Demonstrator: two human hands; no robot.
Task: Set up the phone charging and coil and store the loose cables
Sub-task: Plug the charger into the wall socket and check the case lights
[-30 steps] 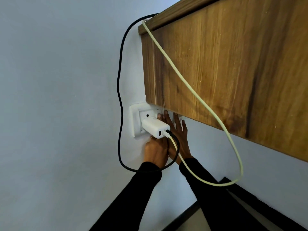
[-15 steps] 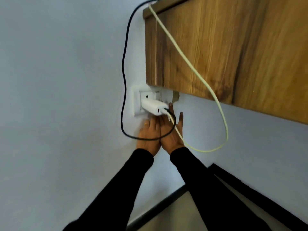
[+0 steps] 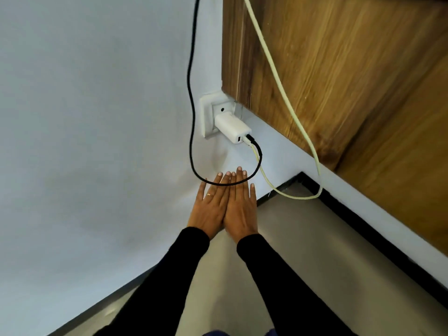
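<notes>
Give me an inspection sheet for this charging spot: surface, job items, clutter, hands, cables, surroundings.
Surface: pale wall, bare apart from the socket.
Job's things: white charger plugged into the wall socket; no phone in view.
Clutter: nothing seen.
Hands: left hand and right hand side by side, fingers straight, holding nothing; ring on the left.
Cables: black cable and pale cable both run from the charger; black loop crosses in front of the fingertips, both hang loose, uncoiled.
Surroundings: wooden panel to the right, grey floor with dark skirting.
</notes>
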